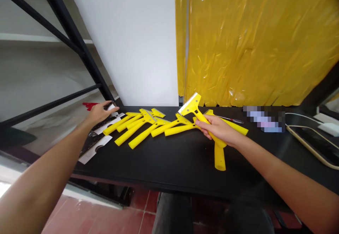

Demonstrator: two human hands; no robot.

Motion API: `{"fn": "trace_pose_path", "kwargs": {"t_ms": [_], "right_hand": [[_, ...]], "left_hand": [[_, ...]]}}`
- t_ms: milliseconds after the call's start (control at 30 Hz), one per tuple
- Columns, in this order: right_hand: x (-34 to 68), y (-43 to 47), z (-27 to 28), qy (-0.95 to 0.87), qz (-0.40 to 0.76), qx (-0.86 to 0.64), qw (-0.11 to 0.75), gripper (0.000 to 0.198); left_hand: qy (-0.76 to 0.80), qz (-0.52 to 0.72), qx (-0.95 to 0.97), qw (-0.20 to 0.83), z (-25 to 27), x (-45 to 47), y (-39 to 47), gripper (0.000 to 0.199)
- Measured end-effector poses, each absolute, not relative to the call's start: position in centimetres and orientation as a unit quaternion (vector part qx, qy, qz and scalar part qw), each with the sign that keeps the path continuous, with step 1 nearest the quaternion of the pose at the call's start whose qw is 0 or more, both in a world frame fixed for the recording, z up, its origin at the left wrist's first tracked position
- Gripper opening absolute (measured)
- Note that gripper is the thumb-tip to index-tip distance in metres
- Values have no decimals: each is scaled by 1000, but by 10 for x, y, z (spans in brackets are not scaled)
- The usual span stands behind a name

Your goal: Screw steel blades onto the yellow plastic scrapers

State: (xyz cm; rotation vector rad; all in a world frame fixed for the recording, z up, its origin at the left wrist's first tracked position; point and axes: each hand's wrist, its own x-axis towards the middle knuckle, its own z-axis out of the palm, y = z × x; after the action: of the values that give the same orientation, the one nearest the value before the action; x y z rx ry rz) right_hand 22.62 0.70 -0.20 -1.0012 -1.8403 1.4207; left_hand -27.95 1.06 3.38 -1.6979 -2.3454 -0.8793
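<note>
Gripping a yellow scraper by its handle, fingers of the right hand closed around it, above the right half of the black counter, blade tilted to the upper left. Reaching to the counter's left end with the left hand, fingers curved at the far part of some black-and-white cards; cannot tell whether pinching one. Can see other scrapers between the hands, loosely overlapped in a row, with two more under and just beside the right hand. Also showing a pen beyond that hand, and farther right a phone set in a pale case, near a white cable. Can make out something red behind the left wrist.
</note>
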Motion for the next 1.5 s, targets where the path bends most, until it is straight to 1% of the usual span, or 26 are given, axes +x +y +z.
{"fn": "trace_pose_path", "kwargs": {"t_ms": [100,167,200,233,267,300,333,400,467,533,633,700,900,1100,1167,1267,1367,1433,1500], "right_hand": [[224,4,-1,-694,537,-366,309,30],[223,2,-1,-691,543,-352,321,32],[222,1,-1,-683,551,-347,330,33],[222,1,-1,-668,565,-343,342,35],[222,1,0,-644,587,-337,357,35],[222,1,1,-615,611,-328,376,35],[222,2,1,-583,633,-318,398,34],[221,4,3,-531,655,-301,445,34],[221,5,4,-517,646,-299,476,35],[220,5,4,-526,633,-305,479,35],[216,3,2,-541,624,-316,467,38],[214,2,-2,-542,616,-331,466,41],[211,6,-10,-559,529,-390,506,39],[210,2,-9,-552,578,-369,474,36],[211,2,-8,-540,595,-358,475,34],[214,4,-6,-529,603,-348,485,33],[220,9,-4,-535,607,-348,474,31],[223,13,-3,-533,603,-360,472,31],[225,15,-2,-524,596,-375,479,31]], "left_hand": [[-723,-373,-572,108,46,-267,18,36],[-670,-456,-580,89,61,-244,24,37],[-639,-505,-579,36,68,-227,26,36],[-601,-562,-567,-43,75,-207,28,34],[-559,-618,-537,-131,80,-183,27,39],[-517,-642,-514,-236,83,-158,26,52],[-465,-629,-514,-353,84,-131,23,63],[-393,-560,-501,-531,77,-78,15,72],[-355,-507,-476,-626,62,-31,10,71],[-343,-485,-448,-668,46,5,9,70],[-355,-482,-422,-680,25,40,13,68],[-372,-496,-415,-666,16,50,14,65],[-363,-501,-435,-654,2,50,12,68],[-358,-484,-451,-659,-1,46,10,66],[-358,-484,-448,-661,-1,44,12,66],[-352,-500,-452,-650,-3,38,16,56],[-347,-515,-456,-638,-5,28,25,43],[-359,-538,-468,-602,-7,21,32,48],[-384,-560,-517,-521,-10,17,36,64]]}}
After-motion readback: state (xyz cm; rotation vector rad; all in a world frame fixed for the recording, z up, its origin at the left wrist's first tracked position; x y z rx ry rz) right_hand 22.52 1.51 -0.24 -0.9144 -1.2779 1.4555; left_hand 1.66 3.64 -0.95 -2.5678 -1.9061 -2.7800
